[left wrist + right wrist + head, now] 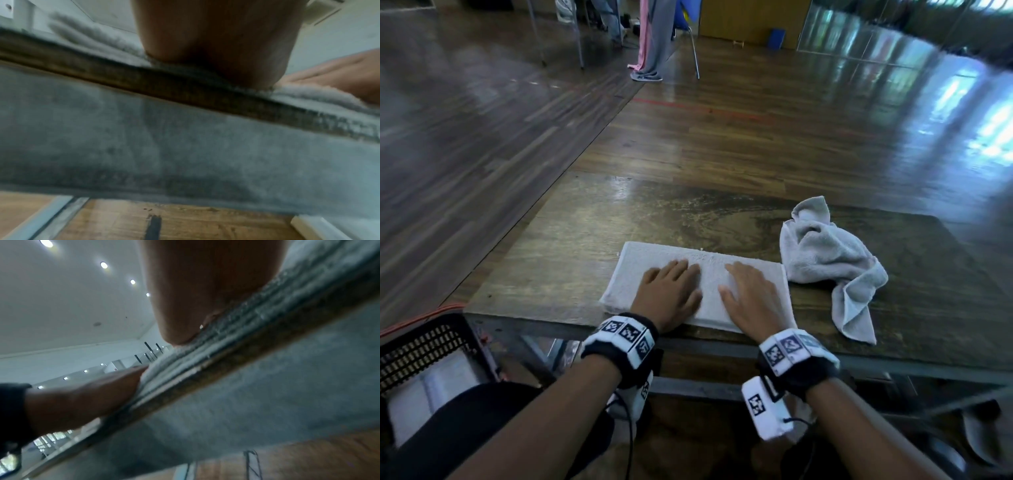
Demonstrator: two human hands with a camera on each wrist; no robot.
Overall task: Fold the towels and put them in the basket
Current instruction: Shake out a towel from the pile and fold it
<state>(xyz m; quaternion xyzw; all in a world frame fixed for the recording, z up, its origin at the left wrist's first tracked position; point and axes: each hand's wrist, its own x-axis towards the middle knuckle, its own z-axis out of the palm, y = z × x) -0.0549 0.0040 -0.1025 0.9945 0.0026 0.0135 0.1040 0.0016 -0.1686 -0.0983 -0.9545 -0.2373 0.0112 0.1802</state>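
Observation:
A white towel (709, 270), folded into a flat rectangle, lies near the front edge of the wooden table (571, 246). My left hand (671, 291) and my right hand (751, 294) rest palm down on it side by side, fingers straight. A crumpled grey towel (832, 260) sits on the table just right of the folded one. A black mesh basket (424, 346) stands low at the left, below the table edge, with pale folded cloth inside. The wrist views show my palms (216, 40) (205, 288) pressing the towel's layered edge (216, 344) at the table rim.
The table's front metal frame (722, 353) runs just beneath my wrists. An orange cable (421, 317) lies on the floor by the basket. Chair legs (693, 51) and a standing person's legs (654, 41) are far back on the wooden floor.

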